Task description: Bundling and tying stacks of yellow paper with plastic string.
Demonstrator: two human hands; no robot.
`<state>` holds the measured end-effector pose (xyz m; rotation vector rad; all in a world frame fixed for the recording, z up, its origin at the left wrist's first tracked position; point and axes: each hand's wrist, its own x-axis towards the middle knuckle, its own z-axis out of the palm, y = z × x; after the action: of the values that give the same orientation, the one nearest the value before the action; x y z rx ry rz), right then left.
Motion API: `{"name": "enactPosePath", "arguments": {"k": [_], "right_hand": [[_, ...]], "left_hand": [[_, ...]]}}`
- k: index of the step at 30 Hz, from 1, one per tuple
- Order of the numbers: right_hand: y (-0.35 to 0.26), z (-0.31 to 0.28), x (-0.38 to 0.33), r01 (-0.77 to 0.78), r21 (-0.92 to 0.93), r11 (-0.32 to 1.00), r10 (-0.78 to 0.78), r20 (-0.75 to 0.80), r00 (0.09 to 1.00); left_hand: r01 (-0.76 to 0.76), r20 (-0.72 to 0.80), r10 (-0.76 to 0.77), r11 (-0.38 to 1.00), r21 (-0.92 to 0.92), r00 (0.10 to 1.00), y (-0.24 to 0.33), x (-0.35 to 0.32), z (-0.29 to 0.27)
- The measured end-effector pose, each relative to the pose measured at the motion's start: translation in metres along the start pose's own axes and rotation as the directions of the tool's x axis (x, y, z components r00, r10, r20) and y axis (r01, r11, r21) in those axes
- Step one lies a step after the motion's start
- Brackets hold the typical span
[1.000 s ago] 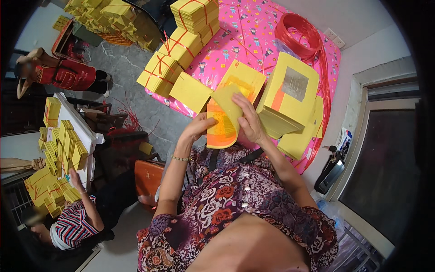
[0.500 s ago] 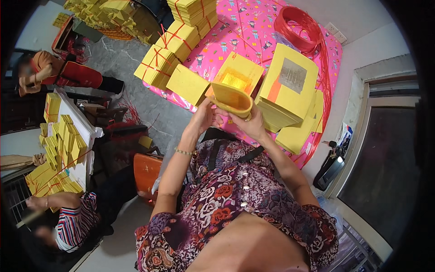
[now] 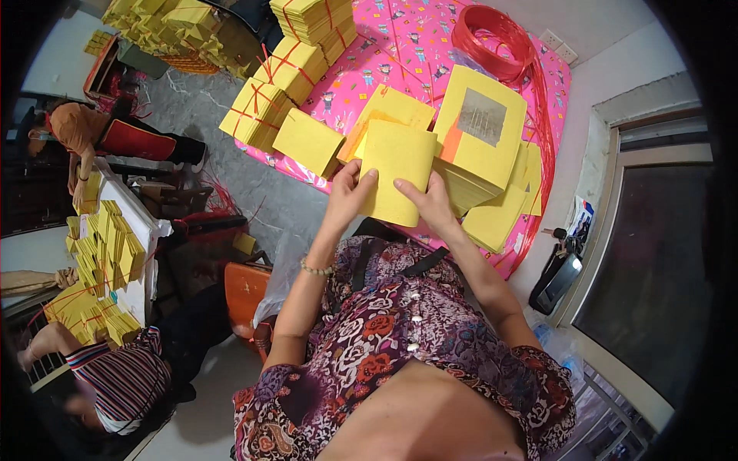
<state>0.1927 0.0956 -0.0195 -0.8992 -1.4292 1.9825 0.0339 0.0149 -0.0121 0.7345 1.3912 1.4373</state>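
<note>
A folded wad of yellow paper [image 3: 397, 173] is held up over the table's near edge, its broad plain face toward me. My left hand [image 3: 352, 192] is closed on its left side, thumb on the front face. My right hand [image 3: 430, 203] grips the right side in the same way. Just behind the wad lies a yellow paper stack with an orange patch [image 3: 400, 107], partly hidden by it. To the right stands a tall stack of yellow paper [image 3: 500, 157] with a grey rectangle and orange strip on top. A smaller yellow block [image 3: 307, 142] sits to the left.
Yellow bundles tied with red strips [image 3: 257, 114] line the left side of the pink patterned table cover [image 3: 377, 65]. A coil of red plastic strip [image 3: 492, 42] trails down the right edge. Two people work at a side table [image 3: 150, 223] on the left; an orange chair [image 3: 247, 296] stands nearby.
The yellow wad, bent open in a curve before, now presents its flat face toward me. Both hands still hold it. At the left, the two co-workers have shifted their arms and posture.
</note>
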Motion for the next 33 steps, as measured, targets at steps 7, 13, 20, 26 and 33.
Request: {"name": "enactPosePath", "arguments": {"k": [7, 13, 20, 26, 33], "right_hand": [[-0.012, 0.007, 0.006, -0.224, 0.285, 0.932, 0.206, 0.091, 0.974], [-0.015, 0.014, 0.013, -0.26, 0.316, 0.912, 0.248, 0.081, 0.965], [-0.009, 0.021, 0.014, -0.151, 0.252, 0.956, 0.145, 0.045, 0.988], [0.001, 0.015, 0.013, 0.03, 0.003, 1.0, -0.03, 0.054, 0.998], [-0.003, 0.014, 0.012, 0.02, -0.004, 1.0, -0.02, 0.022, 1.0]], "left_hand": [[0.281, 0.148, -0.247, 0.912, -0.297, 0.958, 0.025, 0.016, -0.008], [0.317, 0.144, -0.291, 0.924, -0.215, 0.946, 0.028, 0.024, -0.012], [0.284, 0.147, -0.259, 0.939, -0.193, 0.955, 0.027, 0.025, -0.018], [0.126, 0.098, -0.112, 0.981, -0.151, 0.989, 0.02, 0.016, -0.01], [-0.124, 0.027, 0.127, 0.988, -0.095, 0.992, 0.013, 0.006, 0.002]]}}
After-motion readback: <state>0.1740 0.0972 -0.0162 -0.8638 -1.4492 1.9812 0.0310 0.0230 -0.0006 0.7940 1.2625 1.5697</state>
